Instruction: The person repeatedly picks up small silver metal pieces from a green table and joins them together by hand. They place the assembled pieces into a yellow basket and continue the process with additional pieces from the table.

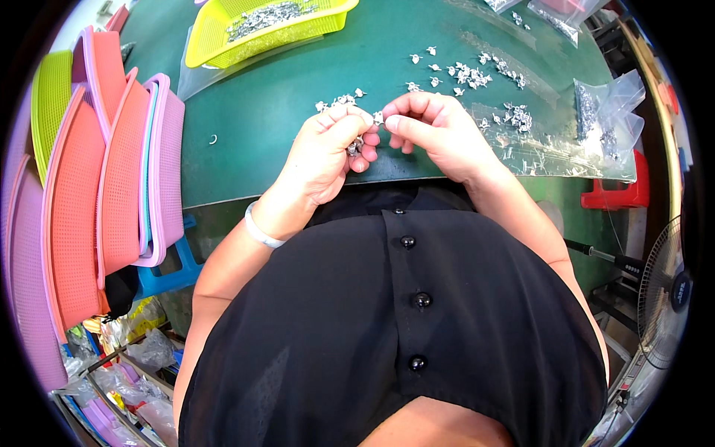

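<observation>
My left hand (320,153) is curled at the near edge of the green table. Several small silvery metal pieces (354,146) are tucked in its fingers. Another small silvery metal piece (378,118) sits between the fingertips of both hands, with the left thumb against it. My right hand (445,132) reaches it with thumb and forefinger close together; whatever lies between those tips is too small to make out. Just beyond the left hand is a little heap of similar pieces (344,99). More loose pieces (471,75) are scattered past the right hand.
A yellow-green basket (210,59) of metal pieces stands at the far left on the green table (246,160). Clear bags (618,119) of parts lie at right. Stacked coloured baskets (123,186) rise on the left. A fan (659,290) and a red stool (629,190) are at right.
</observation>
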Tool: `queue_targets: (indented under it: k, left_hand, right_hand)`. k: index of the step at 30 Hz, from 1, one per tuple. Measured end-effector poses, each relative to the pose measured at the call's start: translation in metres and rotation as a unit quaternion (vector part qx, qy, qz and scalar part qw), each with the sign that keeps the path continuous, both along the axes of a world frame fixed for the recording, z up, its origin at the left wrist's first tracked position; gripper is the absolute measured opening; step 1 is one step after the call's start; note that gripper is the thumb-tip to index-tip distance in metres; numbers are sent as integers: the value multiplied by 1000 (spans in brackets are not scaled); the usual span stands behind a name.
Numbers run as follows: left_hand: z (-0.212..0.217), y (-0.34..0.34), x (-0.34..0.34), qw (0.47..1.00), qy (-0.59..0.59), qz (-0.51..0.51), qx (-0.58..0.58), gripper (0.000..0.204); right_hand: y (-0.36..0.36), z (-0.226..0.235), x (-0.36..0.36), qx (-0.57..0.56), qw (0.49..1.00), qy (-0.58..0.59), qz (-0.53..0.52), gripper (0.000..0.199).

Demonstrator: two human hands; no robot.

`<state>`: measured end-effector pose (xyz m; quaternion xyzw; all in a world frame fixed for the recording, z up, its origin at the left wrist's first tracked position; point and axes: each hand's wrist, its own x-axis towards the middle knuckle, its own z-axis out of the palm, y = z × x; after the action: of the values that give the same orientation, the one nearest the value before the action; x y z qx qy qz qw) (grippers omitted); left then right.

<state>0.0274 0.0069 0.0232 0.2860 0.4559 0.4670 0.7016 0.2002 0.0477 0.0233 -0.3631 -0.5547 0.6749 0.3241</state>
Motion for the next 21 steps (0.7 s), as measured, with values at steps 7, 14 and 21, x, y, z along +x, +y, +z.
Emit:
queue_targets:
  k: [7,14,21]
  left_hand:
    - [-1,1,0,1000,-21,-5,3,10]
    - [-3,2,-1,999,-44,1,9,7]
    - [-3,-4,-8,997,-72,-9,34,14]
  right_hand:
    - [-1,4,1,14,1000,-22,11,17]
    - [-2,-4,1,233,970,-61,-24,8]
    - [0,-10,-4,594,794,-111,-68,18]
